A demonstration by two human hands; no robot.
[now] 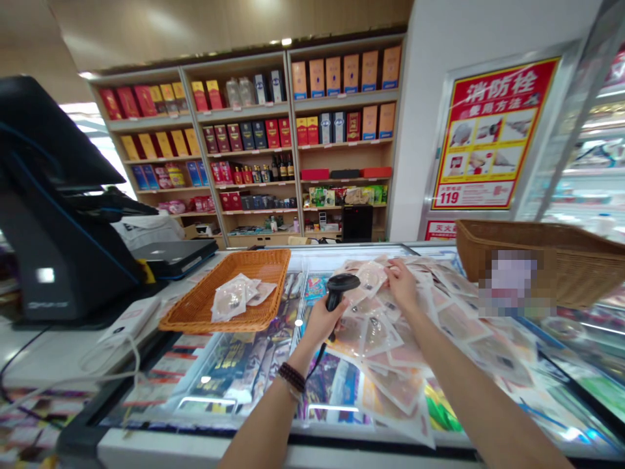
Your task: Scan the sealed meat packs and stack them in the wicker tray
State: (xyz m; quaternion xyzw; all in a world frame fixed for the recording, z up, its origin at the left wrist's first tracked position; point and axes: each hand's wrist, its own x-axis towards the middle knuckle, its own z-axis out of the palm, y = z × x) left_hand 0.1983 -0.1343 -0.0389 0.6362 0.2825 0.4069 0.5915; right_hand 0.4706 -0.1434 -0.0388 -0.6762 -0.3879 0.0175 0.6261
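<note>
My left hand (323, 320), with a beaded bracelet on its wrist, is wrapped round the handle of a black handheld scanner (343, 283). The scanner's head points right, toward the packets. My right hand (401, 281) pinches the edge of a clear flat packet (370, 279) at the top of a spread pile of similar packets (385, 339) on the glass freezer lid. To the left, an orange wicker tray (183, 318) holds a few such packets (232, 298).
A brown wicker basket (581, 260) stands at the right edge. On the left are a black checkout terminal (63, 241), a flat black device (173, 256) and a white cable (137, 358). Shelves of boxes (247, 137) line the back wall.
</note>
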